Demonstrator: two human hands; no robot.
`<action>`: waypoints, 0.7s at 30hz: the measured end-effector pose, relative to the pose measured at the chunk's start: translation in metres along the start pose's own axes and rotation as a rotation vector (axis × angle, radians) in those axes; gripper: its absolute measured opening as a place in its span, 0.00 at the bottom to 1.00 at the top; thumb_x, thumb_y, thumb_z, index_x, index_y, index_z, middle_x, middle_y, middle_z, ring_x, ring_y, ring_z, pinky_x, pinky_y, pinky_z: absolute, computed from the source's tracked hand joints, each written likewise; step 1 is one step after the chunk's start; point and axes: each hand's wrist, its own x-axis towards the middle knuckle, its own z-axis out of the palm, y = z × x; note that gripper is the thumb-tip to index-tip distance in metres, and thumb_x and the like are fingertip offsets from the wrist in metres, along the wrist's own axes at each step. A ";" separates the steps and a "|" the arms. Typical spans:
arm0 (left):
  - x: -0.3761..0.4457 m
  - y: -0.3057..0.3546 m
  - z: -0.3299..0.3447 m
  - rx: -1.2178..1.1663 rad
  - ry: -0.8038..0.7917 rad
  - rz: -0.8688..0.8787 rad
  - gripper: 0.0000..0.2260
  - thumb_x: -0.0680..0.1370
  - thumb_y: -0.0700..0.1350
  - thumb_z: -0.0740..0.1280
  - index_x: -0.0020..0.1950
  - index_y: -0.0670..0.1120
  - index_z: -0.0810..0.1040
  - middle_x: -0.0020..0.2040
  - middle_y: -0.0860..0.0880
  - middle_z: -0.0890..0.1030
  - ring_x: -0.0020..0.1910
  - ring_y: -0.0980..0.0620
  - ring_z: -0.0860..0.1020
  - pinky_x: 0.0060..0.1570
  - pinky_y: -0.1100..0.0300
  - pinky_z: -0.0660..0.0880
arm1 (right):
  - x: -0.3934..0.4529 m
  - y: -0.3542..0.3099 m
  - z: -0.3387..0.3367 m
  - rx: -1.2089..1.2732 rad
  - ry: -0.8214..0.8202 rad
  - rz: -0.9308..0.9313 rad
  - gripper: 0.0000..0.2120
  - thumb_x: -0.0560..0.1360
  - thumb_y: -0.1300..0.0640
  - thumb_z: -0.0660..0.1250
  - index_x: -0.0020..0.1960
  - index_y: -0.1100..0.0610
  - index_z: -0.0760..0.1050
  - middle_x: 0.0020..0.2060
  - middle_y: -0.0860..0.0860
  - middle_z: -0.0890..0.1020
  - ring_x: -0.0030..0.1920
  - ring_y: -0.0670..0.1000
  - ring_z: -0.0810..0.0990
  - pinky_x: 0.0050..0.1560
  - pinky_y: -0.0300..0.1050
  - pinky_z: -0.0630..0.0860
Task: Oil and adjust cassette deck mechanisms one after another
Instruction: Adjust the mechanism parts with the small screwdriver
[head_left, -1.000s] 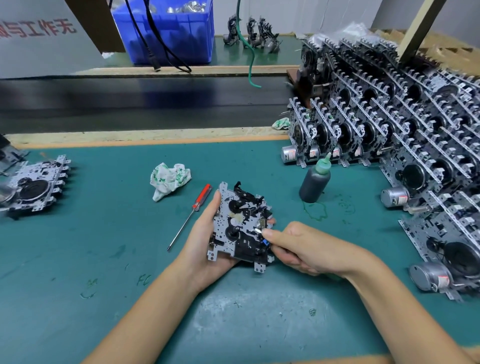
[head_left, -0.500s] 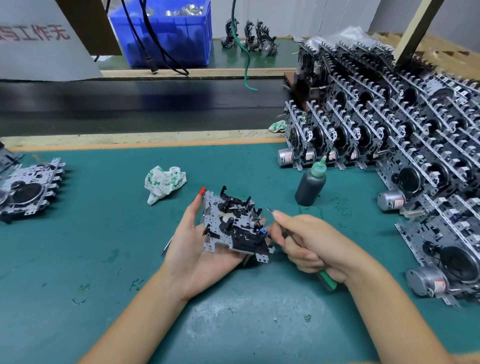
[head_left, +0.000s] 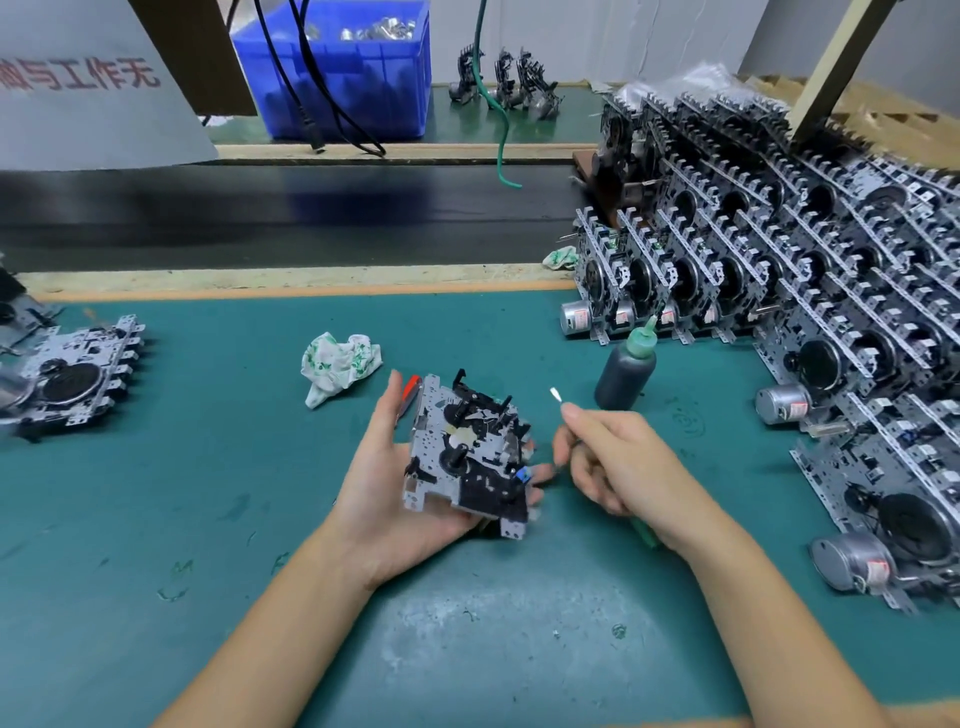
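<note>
A cassette deck mechanism (head_left: 467, 449), a perforated grey metal plate studded with black plastic posts and levers, is cradled above the green mat (head_left: 208, 519) in the left hand (head_left: 395, 499); the thumb is laid along its left edge and the fingertips are curled up past its right edge. Just right of those fingertips, a slim tool (head_left: 558, 397) with a flat pale tip and green handle is pinched in the clenched right hand (head_left: 618, 467), clear of the plate. Beyond the right fingers a dark squeeze bottle (head_left: 626, 371) with a green nozzle is stood. A red-handled screwdriver (head_left: 410, 389) is partly hidden behind the left thumb, with a crumpled printed cloth (head_left: 337, 364) farther off. Rows of stacked mechanisms (head_left: 779, 291) are ranged to the right.
</note>
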 end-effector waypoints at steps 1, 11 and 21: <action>-0.001 0.002 -0.001 0.044 -0.007 -0.025 0.38 0.69 0.68 0.62 0.63 0.37 0.76 0.67 0.34 0.72 0.64 0.31 0.71 0.64 0.37 0.67 | 0.001 0.002 0.002 -0.101 0.088 -0.054 0.19 0.82 0.53 0.55 0.36 0.55 0.74 0.19 0.50 0.71 0.16 0.46 0.63 0.21 0.36 0.61; -0.013 0.016 -0.003 0.295 -0.012 -0.243 0.35 0.67 0.65 0.70 0.65 0.42 0.76 0.67 0.34 0.72 0.65 0.30 0.69 0.63 0.36 0.68 | -0.014 0.012 0.005 -1.047 0.099 -0.517 0.29 0.72 0.53 0.70 0.71 0.51 0.66 0.58 0.49 0.73 0.62 0.51 0.69 0.65 0.47 0.62; -0.003 0.039 -0.001 0.554 0.085 -0.315 0.47 0.63 0.76 0.52 0.53 0.36 0.83 0.56 0.37 0.81 0.51 0.43 0.82 0.49 0.50 0.80 | -0.049 0.030 -0.018 -1.152 0.181 -0.681 0.26 0.69 0.33 0.59 0.41 0.56 0.77 0.38 0.47 0.78 0.43 0.52 0.79 0.61 0.48 0.65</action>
